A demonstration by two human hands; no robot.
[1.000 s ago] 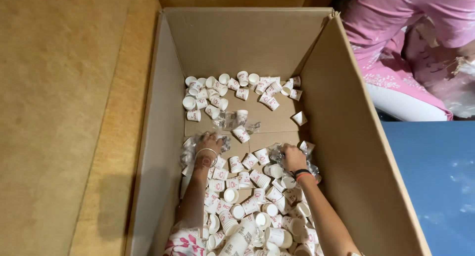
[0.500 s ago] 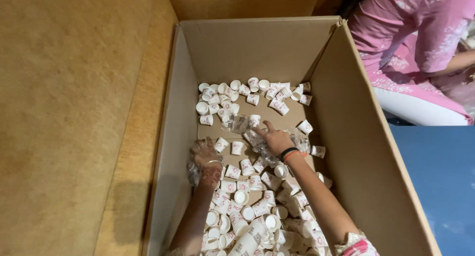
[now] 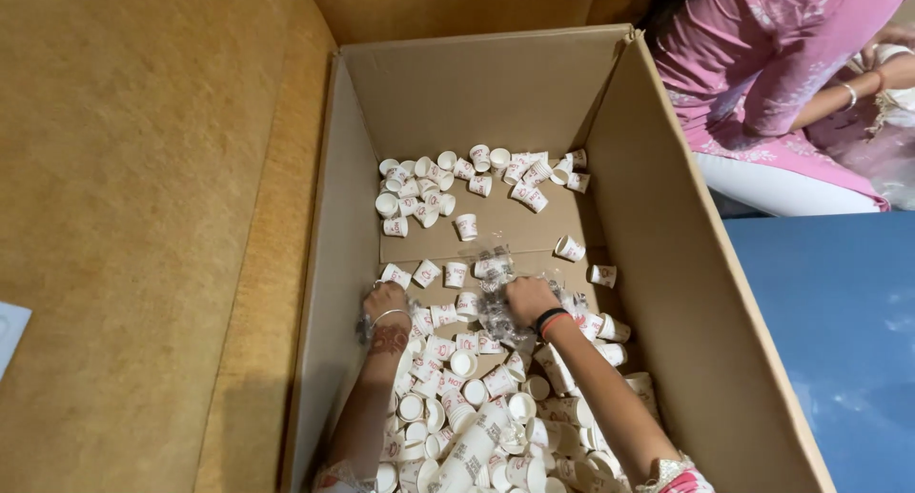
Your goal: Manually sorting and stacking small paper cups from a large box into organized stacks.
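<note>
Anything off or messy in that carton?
Yes: small paper cups lie loose and tipped every way across the cardboard box floor, unstacked. Crumpled clear plastic wrap sits by the right hand; the left hand is among cups.

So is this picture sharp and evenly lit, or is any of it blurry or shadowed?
Head view: mostly sharp, soft even light; the cups read clearly; the right hand on crinkly plastic is slightly smeared; the left hand sits in the box wall's shade.

Open cardboard box, small white paper cups scattered across its floor
</note>
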